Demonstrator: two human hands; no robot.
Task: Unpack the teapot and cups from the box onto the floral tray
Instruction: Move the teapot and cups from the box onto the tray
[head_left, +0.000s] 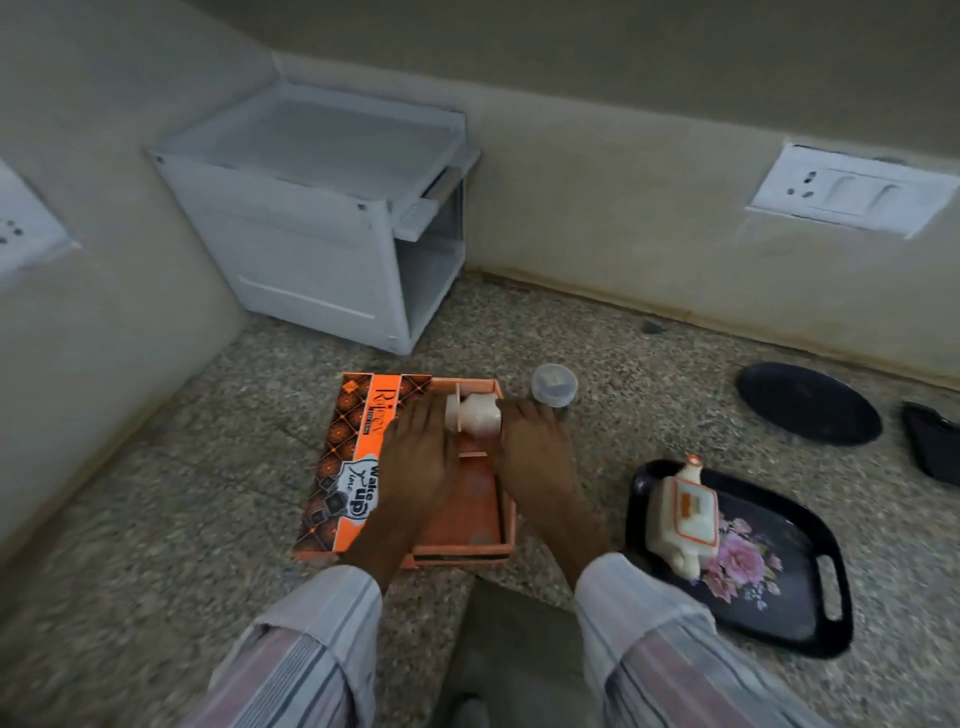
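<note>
Speckled floor carries one orange box (457, 525) — one cup (475, 413) at its far end, gripped between left hand (415, 462) and right hand (535, 452), fingers flanking it — and one teapot (683, 519) on one floral tray (795, 597) just beside.

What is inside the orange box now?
Inside the orange box, one pale cup lies at the far end between the left hand and right hand. The near part looks bare; the hands cover the rest.

box (467, 514) near half open | jar (554, 385) beside far corner
</note>
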